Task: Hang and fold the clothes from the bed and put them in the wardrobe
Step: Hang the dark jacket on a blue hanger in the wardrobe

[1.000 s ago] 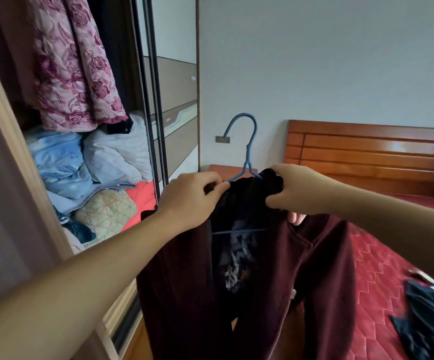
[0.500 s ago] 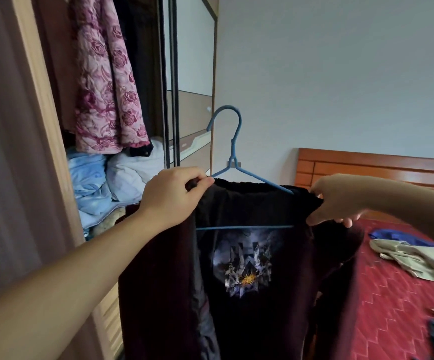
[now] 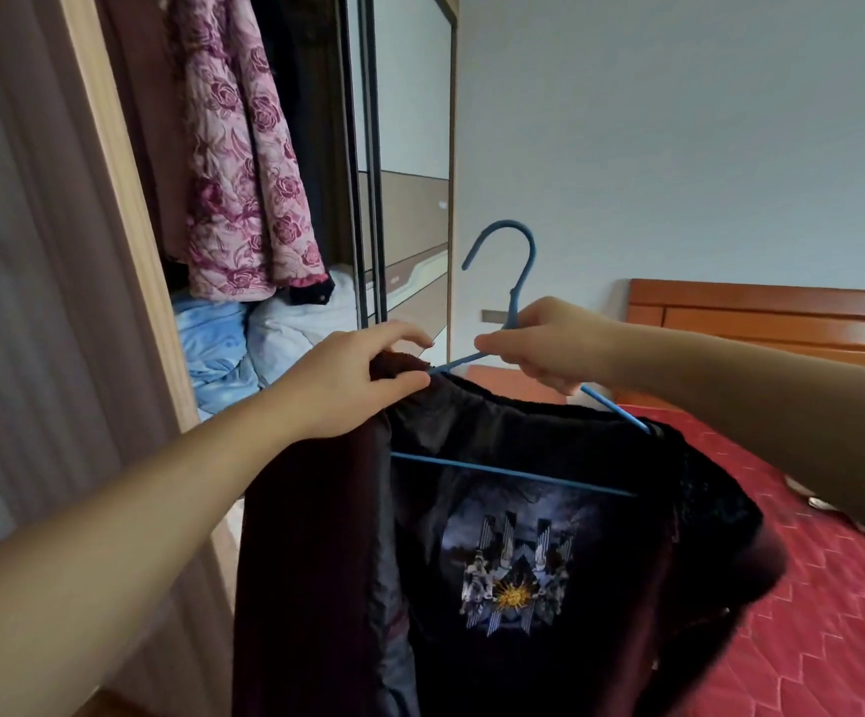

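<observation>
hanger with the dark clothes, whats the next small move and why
Probably lift the hanger left toward the open wardrobe. The clothes already drape over its shoulders, the right hand holds its neck, the left hand pinches the fabric at its left shoulder, and the hook is free.

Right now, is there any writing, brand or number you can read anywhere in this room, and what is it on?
None can be read.
Black shirt on the blue hanger: a printed picture of figures and a sun, no legible letters.
Pink floral coat in the wardrobe: pattern only, no label visible.
</observation>
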### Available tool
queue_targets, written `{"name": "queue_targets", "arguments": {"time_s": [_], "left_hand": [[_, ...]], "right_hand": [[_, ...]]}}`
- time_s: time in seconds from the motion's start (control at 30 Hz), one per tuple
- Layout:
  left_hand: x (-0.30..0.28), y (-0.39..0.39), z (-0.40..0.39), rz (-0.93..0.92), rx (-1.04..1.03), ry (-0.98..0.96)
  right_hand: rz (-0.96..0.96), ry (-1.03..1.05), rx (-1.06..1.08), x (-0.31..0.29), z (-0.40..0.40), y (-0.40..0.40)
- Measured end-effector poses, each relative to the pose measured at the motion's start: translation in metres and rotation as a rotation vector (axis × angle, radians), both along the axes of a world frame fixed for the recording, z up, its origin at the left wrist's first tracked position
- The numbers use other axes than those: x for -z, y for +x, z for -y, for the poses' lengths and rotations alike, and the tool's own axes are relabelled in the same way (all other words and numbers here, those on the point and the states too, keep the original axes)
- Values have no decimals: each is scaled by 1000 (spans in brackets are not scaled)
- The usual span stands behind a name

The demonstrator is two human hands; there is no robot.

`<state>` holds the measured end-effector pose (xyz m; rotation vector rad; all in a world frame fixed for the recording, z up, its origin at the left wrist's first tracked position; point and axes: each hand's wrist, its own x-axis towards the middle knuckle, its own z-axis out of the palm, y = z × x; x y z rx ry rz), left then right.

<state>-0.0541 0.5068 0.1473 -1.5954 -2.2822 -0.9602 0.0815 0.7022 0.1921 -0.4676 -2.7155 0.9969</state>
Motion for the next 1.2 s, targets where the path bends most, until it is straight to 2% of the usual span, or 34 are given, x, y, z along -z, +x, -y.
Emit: {"name": "queue_targets", "arguments": {"time_s": [0.13, 0.23, 0.33, 0.4, 0.5, 0.63, 0.8, 0.93, 1.1, 1.2], "left_hand": [[-5, -8, 20, 37, -83, -32], [-7, -8, 26, -66, -181, -111], [-15, -13, 22, -260, -286, -141], [-26, -17, 12, -358, -353, -135], [-37, -20, -9, -398, -396, -65], [-26, -17, -28, -410, -374, -117], [-7, -18, -43, -310, -338, -234], [-5, -18, -54, -249, -342, -207], [-12, -6, -73, -266, -326, -98], [-13, -3, -79, -128, -278, 7]], "right_hand": [[-7, 47, -4, -1, -5, 2], [-5, 135, 18, -4, -3, 10], [-7, 212, 33, -4, 4, 21], [1, 272, 64, -1, 11, 27], [32, 330, 99, 2, 19, 33], [56, 174, 167, -10, 14, 45], [30, 102, 201, -10, 12, 55], [20, -26, 180, -11, 14, 58], [19, -162, 170, -15, 15, 57], [-41, -312, 192, -22, 8, 59]]}}
